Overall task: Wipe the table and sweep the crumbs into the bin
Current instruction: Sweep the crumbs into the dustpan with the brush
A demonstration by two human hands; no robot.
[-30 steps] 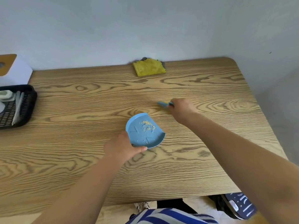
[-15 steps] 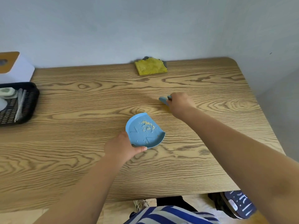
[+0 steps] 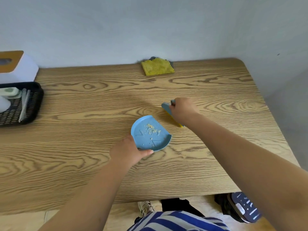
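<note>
A small blue dustpan (image 3: 155, 140) lies flat on the wooden table (image 3: 83, 147), with pale crumbs (image 3: 152, 129) gathered inside it. My left hand (image 3: 129, 151) grips the dustpan's near rim, thumb along its edge. My right hand (image 3: 182, 110) holds a small blue brush (image 3: 166, 107) with yellow bristles, just right of and beyond the dustpan, bristles down on the table. A yellow cloth (image 3: 157, 66) lies at the table's far edge against the wall.
A black mesh basket (image 3: 34, 104) with small items sits at the table's left edge, a white box (image 3: 18, 69) with a wooden top behind it. Under the near right edge of the table a dark blue object (image 3: 245, 207) stands on the floor.
My right hand with the brush has shifted slightly away from the dustpan and turned, so the yellow bristles now show. The left hand and dustpan have stayed in place.
</note>
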